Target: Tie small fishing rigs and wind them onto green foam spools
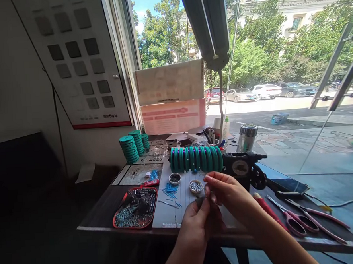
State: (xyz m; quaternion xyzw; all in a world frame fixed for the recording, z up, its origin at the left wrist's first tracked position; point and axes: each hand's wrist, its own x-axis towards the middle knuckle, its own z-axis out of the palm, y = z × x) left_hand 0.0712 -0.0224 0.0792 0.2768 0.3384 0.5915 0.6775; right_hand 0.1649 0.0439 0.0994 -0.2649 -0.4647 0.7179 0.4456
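Note:
My left hand (pixel 196 222) is closed at the table's front edge, its thumb and fingers pinched on something small and dark that I cannot make out. Close above it, my right hand (pixel 223 189) has thumb and index finger pinched together, and what they hold is too small to name. Just left of my fingertips is a round dish of silvery pieces (pixel 195 186). A dish of dark pieces (pixel 175 178) stands farther left, with blue slim pieces (pixel 170 191) lying in front of it. Behind the hands a black device carries a row of green discs (pixel 196 158).
A red-rimmed tray (pixel 114 219) of small parts sits left. Green spool stacks (pixel 129 149) stand at the back left. Scissors (pixel 295 222), pliers (pixel 325 218) and a phone (pixel 290 185) lie right. A metal canister (pixel 246 138) is behind the device.

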